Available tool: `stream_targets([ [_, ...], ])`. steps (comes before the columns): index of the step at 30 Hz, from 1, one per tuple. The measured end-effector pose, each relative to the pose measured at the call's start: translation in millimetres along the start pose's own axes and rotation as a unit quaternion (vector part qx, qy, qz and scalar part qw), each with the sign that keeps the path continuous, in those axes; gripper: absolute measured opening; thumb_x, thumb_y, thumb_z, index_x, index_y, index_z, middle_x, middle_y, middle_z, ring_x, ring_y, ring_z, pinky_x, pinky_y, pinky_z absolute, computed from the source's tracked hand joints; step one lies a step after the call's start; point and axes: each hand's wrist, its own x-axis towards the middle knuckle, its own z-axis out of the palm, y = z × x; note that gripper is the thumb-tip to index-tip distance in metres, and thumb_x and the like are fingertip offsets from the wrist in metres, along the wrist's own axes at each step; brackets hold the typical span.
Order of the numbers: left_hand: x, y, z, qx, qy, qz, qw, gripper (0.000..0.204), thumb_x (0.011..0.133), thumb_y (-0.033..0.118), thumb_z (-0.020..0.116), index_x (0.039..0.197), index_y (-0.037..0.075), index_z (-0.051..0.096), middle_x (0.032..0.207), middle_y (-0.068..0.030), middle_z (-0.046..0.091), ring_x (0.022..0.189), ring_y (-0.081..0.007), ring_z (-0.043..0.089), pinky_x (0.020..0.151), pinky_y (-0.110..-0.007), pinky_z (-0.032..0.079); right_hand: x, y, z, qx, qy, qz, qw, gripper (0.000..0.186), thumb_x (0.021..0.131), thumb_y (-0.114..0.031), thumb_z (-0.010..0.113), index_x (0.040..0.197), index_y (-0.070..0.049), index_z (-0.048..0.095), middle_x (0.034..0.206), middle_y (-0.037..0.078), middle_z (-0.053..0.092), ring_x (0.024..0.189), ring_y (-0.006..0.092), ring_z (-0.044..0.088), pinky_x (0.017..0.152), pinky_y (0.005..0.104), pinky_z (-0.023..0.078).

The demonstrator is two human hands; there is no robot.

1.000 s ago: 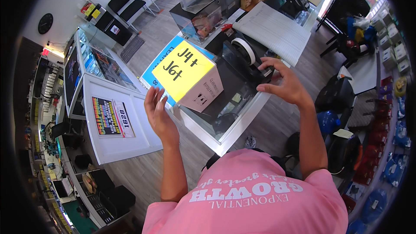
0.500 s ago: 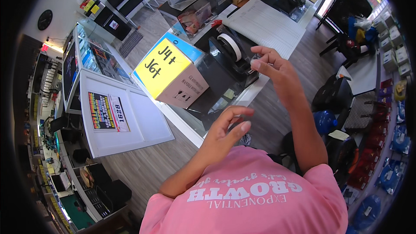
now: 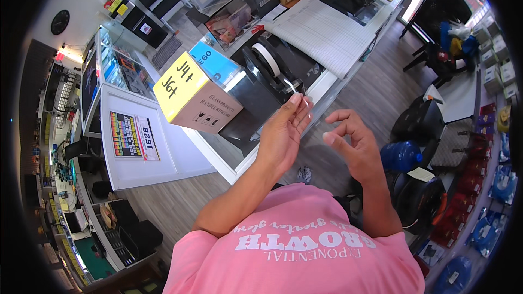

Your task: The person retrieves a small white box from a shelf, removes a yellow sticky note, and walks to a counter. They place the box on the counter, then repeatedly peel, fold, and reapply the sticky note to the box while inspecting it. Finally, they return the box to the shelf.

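Your left hand (image 3: 283, 130) reached the tape dispenser (image 3: 272, 73) on the surface (image 3: 218, 155), fingertips apparently pinching the tape's free end; your right hand (image 3: 354, 147) hovered open, holding nothing. You'd have done best pulling the strip straight toward the cardboard box (image 3: 190, 95) just beside the dispenser.

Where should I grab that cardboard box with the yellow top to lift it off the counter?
Probably take the cardboard box by its two opposite side walls, coming from above with both hands. It sits tilted toward the glass counter's near edge, and its broad flat yellow top offers no handle.
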Motion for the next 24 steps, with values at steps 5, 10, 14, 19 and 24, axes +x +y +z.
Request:
stream_targets([
  [5,9,-11,-4,-0.032,0.038,0.012,0.999,0.023,0.101,0.023,0.067,0.112,0.003,0.064,0.116,-0.0084,0.065,0.129,-0.0255,0.058,0.116,-0.043,0.041,-3,17,7,-0.105,0.021,-0.027,0.994,0.014,0.089,-0.012,0.076,0.085,-0.003,0.066,0.116,0.009,0.064,0.111,0.0228,0.058,0.099,0.0356,0.043],
  [10,4,-29,-6,0.0,0.042,0.079,0.996,0.018,0.101,0.022,0.066,0.109,0.005,0.065,0.118,-0.0066,0.065,0.128,-0.021,0.056,0.116,-0.041,0.04,-10,29,2,-0.086,0.004,-0.01,0.996,0.012,0.088,-0.009,0.075,0.087,-0.002,0.065,0.113,0.011,0.065,0.108,0.0227,0.06,0.098,0.0342,0.043],
  [14,-31,-1,7,0.124,-0.014,0.252,0.96,0.017,0.1,0.018,0.067,0.111,0.005,0.063,0.12,-0.0065,0.059,0.123,-0.016,0.055,0.109,-0.033,0.038,-13,20,1,0.115,-0.053,0.031,0.991,0.01,0.088,-0.007,0.075,0.089,-0.002,0.065,0.11,0.013,0.067,0.104,0.0217,0.062,0.095,0.0335,0.045],
  [19,-72,59,-12,0.269,-0.094,0.498,0.819,0.015,0.094,0.009,0.069,0.106,0.007,0.061,0.122,-0.0091,0.055,0.132,-0.0251,0.047,0.112,-0.04,0.034,14,-38,29,0.107,-0.171,-0.09,0.975,0.009,0.086,-0.008,0.076,0.088,-0.003,0.068,0.103,0.011,0.069,0.098,0.0208,0.063,0.09,0.0331,0.048],
  [24,-96,112,-39,0.29,-0.016,0.587,0.755,0.019,0.094,0.025,0.066,0.101,0.008,0.058,0.121,-0.0101,0.056,0.137,-0.0297,0.043,0.115,-0.046,0.03,45,-83,72,0.037,-0.235,-0.157,0.959,0.012,0.087,-0.01,0.078,0.087,-0.002,0.069,0.097,0.008,0.07,0.093,0.0183,0.065,0.086,0.0321,0.048],
])
